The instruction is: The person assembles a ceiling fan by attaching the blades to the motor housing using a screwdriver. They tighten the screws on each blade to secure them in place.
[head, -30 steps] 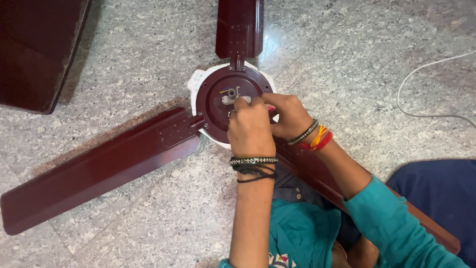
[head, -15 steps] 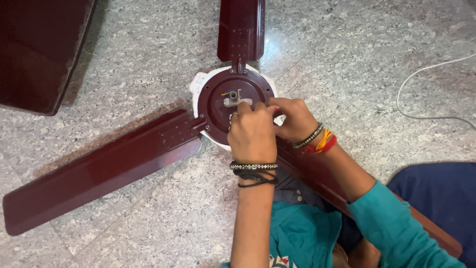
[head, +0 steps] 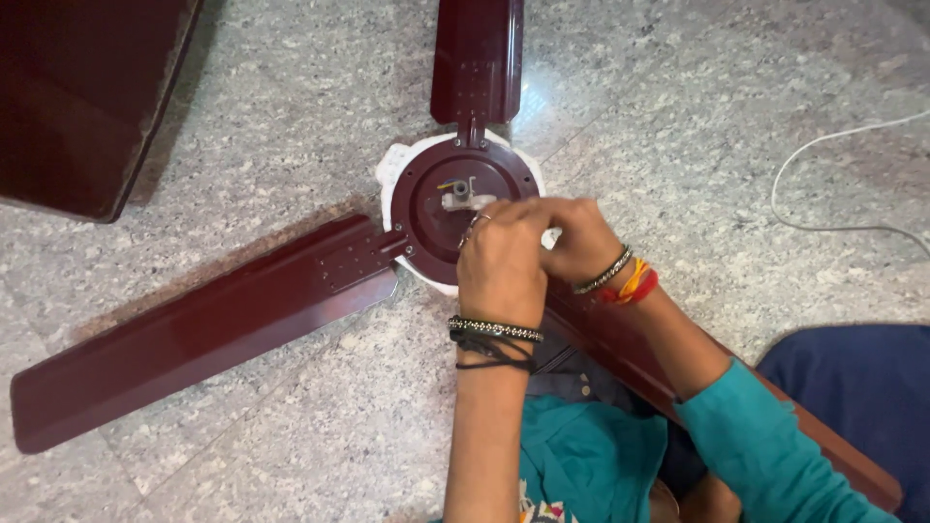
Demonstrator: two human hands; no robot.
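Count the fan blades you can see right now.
3. One blade points up from the hub, one stretches lower left, and one runs lower right, mostly hidden under the arms.

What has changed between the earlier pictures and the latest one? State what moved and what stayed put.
Very little changed. The left hand and right hand stay pressed together over the lower right part of the fan hub, shifting only slightly rightward; what they grip is hidden. The maroon ceiling fan blades, the dark furniture and the white cable on the stone floor lie as before.
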